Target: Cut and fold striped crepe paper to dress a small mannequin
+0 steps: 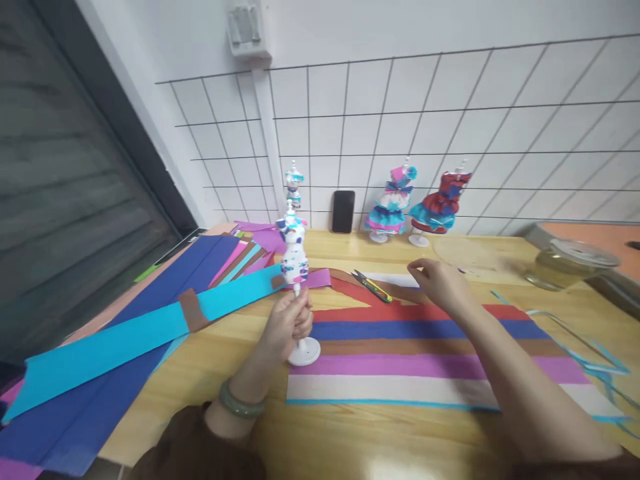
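My left hand is wrapped round the stand of a miniature dress form, just above its round white base. The form is upright, with a white bodice patched in blue, pink and purple. My right hand hovers over the far side of the paper strips, apart from the form. Its thumb and fingertips are pinched together; whether something tiny is between them I cannot make out. Between the hands lie yellow-and-green thread snips, blades apart. Layered paper strips in red, blue, brown, purple and white spread below my right forearm.
Two dress forms in ruffled paper dresses, one turquoise and pink, one red, stand by the wall near a phone. Colored paper sheets cover the left side. A lidded glass container and thin blue strips are at right.
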{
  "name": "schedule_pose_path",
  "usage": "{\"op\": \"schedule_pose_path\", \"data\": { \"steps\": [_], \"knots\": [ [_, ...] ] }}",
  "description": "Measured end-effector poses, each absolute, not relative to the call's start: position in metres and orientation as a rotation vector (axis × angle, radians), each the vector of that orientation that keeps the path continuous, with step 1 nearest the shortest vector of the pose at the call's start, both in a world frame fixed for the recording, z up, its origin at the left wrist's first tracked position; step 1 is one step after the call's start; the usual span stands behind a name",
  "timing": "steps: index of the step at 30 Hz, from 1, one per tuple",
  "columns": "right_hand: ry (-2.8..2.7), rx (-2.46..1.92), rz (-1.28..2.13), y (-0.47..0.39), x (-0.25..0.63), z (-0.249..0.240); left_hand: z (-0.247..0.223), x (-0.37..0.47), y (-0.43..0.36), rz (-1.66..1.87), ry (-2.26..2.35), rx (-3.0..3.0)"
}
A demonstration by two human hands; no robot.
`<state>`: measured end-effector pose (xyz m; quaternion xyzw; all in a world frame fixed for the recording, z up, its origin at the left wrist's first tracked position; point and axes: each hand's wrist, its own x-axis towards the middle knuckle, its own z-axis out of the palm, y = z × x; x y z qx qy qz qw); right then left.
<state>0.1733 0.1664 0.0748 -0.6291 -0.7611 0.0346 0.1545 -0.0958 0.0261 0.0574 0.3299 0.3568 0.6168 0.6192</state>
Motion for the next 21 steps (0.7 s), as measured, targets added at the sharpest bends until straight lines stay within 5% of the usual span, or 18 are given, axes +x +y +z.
{"op": "schedule_pose_path", "data": {
  "steps": [21],
  "knots": [
    [-2.556,-1.322,0.220,0.109,0.107,0.067,0.060,-0.106,0.032,1.503,1.061,0.770]
  ]
}}
